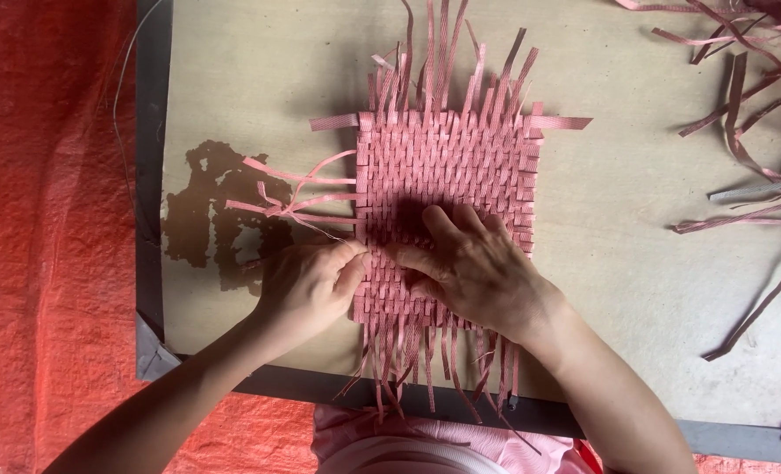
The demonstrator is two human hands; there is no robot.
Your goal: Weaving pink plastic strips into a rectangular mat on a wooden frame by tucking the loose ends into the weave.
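Left hand (307, 285) pinching pink strip (298, 200) at edge of woven mat (447, 158), right hand (469, 263) released, pressed flat on mat, on board (259, 70)

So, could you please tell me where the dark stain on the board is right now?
In the head view the dark stain lies on the left part of the board, just above the left hand and left of the pink woven mat.
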